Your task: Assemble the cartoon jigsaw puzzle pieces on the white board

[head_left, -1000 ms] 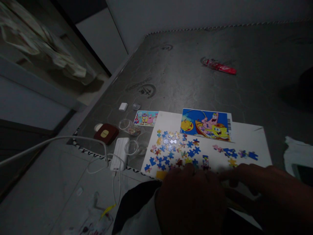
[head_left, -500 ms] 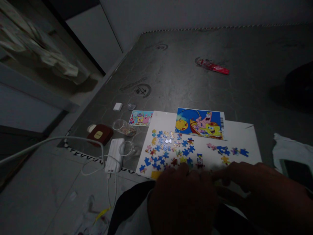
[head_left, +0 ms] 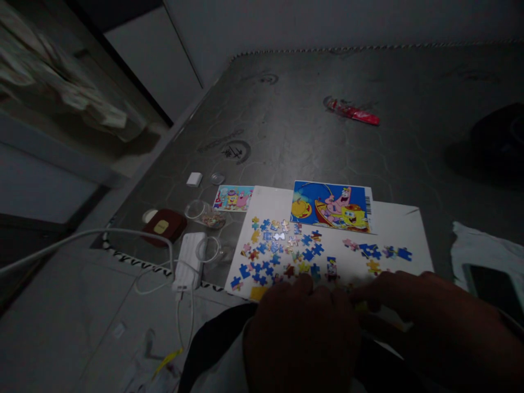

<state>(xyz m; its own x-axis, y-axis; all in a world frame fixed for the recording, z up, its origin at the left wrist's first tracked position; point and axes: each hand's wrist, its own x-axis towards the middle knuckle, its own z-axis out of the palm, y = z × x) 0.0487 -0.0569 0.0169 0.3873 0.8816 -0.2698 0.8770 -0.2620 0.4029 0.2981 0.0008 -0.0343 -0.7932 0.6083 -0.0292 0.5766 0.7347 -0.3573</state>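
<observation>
Jigsaw puzzle pieces (head_left: 268,267), mostly blue with some yellow and pink, lie spread over a white board (head_left: 270,199). My left hand (head_left: 305,333) is over the board's near edge with its fingers curled down; the fingertips are hidden behind the knuckles. From the right, my right hand (head_left: 426,322) reaches in with bent fingers close to the left one. A small yellow puzzle piece (head_left: 361,307) shows at its fingertips, partly covered and dim. A cartoon picture card (head_left: 331,206) lies on the board's far side. Several joined pieces (head_left: 370,251) lie right of centre.
Left of the board are clear plastic cups (head_left: 196,210), a white power bank (head_left: 190,259) with a cable (head_left: 123,232), and a brown case (head_left: 166,226). A phone (head_left: 493,289) lies on white material at right. A red packet (head_left: 354,113) is farther back.
The view has shifted slightly, so the board and items sit a little further left. Both hands keep nearly the same place; more yellow shows between them now.
</observation>
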